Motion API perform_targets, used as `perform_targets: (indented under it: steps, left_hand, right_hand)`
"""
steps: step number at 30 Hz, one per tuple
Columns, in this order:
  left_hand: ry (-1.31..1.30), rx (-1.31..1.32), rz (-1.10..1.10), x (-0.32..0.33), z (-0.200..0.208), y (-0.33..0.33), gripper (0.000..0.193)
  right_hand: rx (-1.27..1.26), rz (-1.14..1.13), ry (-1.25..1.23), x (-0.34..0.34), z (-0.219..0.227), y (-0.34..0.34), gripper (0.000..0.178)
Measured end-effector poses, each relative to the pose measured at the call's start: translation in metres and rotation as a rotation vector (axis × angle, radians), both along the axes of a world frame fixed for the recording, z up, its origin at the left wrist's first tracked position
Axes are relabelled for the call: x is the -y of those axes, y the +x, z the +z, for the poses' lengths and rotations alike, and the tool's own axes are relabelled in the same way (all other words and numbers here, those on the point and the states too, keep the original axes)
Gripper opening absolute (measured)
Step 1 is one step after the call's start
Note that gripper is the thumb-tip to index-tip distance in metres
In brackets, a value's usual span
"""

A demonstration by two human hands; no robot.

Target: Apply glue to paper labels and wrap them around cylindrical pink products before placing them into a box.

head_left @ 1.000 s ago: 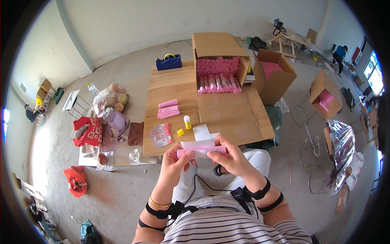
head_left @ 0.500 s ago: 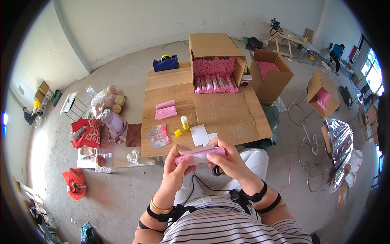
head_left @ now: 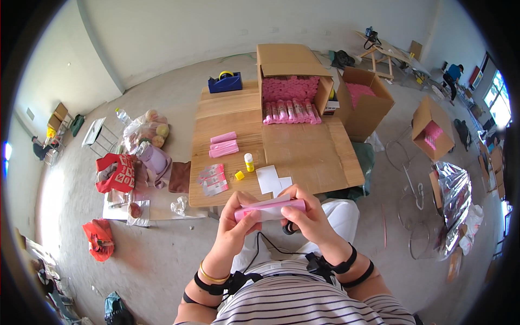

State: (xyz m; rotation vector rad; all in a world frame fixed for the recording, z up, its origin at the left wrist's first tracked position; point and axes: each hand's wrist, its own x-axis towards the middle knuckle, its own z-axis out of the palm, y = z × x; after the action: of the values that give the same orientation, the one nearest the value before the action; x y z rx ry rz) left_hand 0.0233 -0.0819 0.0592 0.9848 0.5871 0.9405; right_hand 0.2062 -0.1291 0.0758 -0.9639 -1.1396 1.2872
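Between my two hands is a pink roll (head_left: 271, 210) with a white paper label partly wrapped round it; one label edge stands up along the far side. My left hand (head_left: 237, 216) is closed on the roll's left end, thumb on the near side. The right end is gripped by my right hand (head_left: 304, 213). Just beyond, on the wooden table (head_left: 227, 111), are white paper pieces (head_left: 267, 179), an uncapped glue stick (head_left: 249, 162) standing upright and its yellow cap (head_left: 240, 175). Printed pink-and-grey labels (head_left: 214, 180) and pink rolls (head_left: 224, 147) lie to the left.
An open carton (head_left: 292, 59) full of pink rolls stands at the table's back, with a blue tape dispenser (head_left: 225, 82) left of it. Another carton (head_left: 368, 103) holds pink rolls on the right. Bags and fruit (head_left: 149, 132) sit on a low bench at left.
My right thumb has shifted slightly right and down along the roll, and the roll sits a little differently in my hands. The whole view has shifted slightly.
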Motion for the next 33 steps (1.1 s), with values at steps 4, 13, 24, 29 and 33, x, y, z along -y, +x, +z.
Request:
perform_targets:
  steps: [4, 13, 24, 29, 33]
  left_hand:
    - [0.03, 0.06, -0.026, 0.0, -0.001, 0.003, 0.008]
    - [-0.082, 0.107, 0.079, -0.002, 0.004, 0.009, 0.008]
    - [-0.04, 0.193, 0.084, -0.001, -0.003, 0.007, 0.011]
    - [0.052, 0.196, 0.0, -0.003, -0.003, 0.004, 0.01]
    - [0.1, 0.177, -0.029, -0.001, -0.004, 0.005, 0.009]
  right_hand:
    - [-0.013, -0.031, 0.026, 0.001, -0.01, -0.001, 0.01]
    - [-0.001, -0.087, 0.099, -0.005, -0.014, -0.011, 0.01]
    - [-0.033, -0.12, 0.117, -0.009, -0.014, -0.015, 0.014]
    - [0.036, -0.132, 0.187, -0.006, -0.007, -0.011, 0.018]
    - [0.09, -0.109, 0.212, -0.002, -0.005, -0.007, 0.02]
